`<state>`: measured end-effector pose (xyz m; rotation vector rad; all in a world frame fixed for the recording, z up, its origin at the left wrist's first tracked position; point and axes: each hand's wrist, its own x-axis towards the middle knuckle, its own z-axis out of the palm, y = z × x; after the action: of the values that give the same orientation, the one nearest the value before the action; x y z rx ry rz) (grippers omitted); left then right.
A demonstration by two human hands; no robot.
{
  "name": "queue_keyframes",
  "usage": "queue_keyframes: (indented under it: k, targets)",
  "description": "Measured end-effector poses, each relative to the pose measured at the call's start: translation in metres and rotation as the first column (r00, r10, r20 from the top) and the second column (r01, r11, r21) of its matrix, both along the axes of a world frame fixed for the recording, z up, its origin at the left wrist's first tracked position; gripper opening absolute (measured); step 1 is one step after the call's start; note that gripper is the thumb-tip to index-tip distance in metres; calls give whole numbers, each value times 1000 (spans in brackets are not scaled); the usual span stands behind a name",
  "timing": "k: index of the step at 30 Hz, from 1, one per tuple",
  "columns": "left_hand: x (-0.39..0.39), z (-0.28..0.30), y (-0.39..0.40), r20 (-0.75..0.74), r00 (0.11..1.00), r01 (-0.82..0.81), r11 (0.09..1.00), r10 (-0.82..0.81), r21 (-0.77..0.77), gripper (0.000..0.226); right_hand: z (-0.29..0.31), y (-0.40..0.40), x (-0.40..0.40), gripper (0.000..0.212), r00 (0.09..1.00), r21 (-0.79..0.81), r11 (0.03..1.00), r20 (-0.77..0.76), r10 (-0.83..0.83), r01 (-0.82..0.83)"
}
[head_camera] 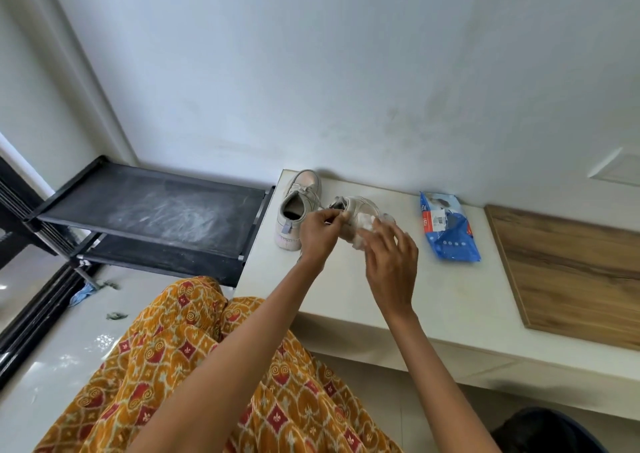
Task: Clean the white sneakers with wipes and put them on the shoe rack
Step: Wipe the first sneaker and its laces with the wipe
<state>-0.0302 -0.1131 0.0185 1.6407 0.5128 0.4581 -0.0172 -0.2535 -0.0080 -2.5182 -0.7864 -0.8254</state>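
Observation:
Two white sneakers are on a low white ledge [433,300] by the wall. One sneaker [299,206] stands upright on the left, its opening facing me. My left hand [318,232] grips the heel end of the second sneaker [362,208], which is tipped on its side. My right hand [389,258] presses a crumpled white wipe [367,225] against that sneaker's side, fingers spread over it. A blue wipes packet [448,232] lies flat to the right of the shoes. The black shoe rack [152,210] stands left of the ledge, its dusty top shelf bare.
A wooden panel [568,276] covers the ledge's right part. My orange patterned garment [214,376] fills the foreground. A blue cloth scrap [83,295] and small bits lie on the glossy floor by the rack's leg. A dark object [550,432] sits at the bottom right.

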Motion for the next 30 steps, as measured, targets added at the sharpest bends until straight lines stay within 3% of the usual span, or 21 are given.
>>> queue_keyframes:
  k: [3, 5, 8, 13, 15, 17, 20, 21, 26, 30]
  targets:
    - [-1, -5, -2, -2, 1000, 30, 999, -30, 29, 22, 4, 5, 12, 28, 992, 77, 991, -66, -107, 112]
    - [-4, -10, -6, -7, 999, 51, 996, -51, 67, 26, 17, 16, 24, 26, 961, 180, 961, -220, -168, 209]
    - [-9, -14, -8, -44, 996, 86, 982, -80, 168, 29, 32, 28, 40, 26, 879, 111, 960, -440, -183, 256]
    - [-11, -20, 1, -54, 991, 130, 968, -121, 216, 29, 11, 21, 5, 34, 987, 76, 997, -161, 10, 3]
    - [-16, -28, 3, -56, 984, 178, 940, -169, 291, 25, -6, 3, 0, 36, 990, 82, 997, -138, 28, -16]
    - [-23, -41, 0, -34, 979, 201, 913, -202, 354, 24, -18, -10, 4, 30, 942, 196, 974, -333, -41, 112]
    - [-28, -55, -5, -38, 963, 260, 879, -268, 399, 12, -30, -12, 25, 27, 735, 251, 903, -672, -97, 348]
    - [-28, -57, -3, -49, 955, 285, 861, -292, 421, 11, -30, -9, 28, 26, 714, 254, 897, -695, -90, 361]
    - [-22, -56, 20, -131, 900, 420, 748, -416, 514, 15, -30, 1, 13, 21, 807, 253, 935, -589, -54, 247]
    - [-15, -49, 28, -192, 837, 519, 636, -512, 571, 15, -40, -8, 29, 21, 734, 141, 935, -661, -157, 327]
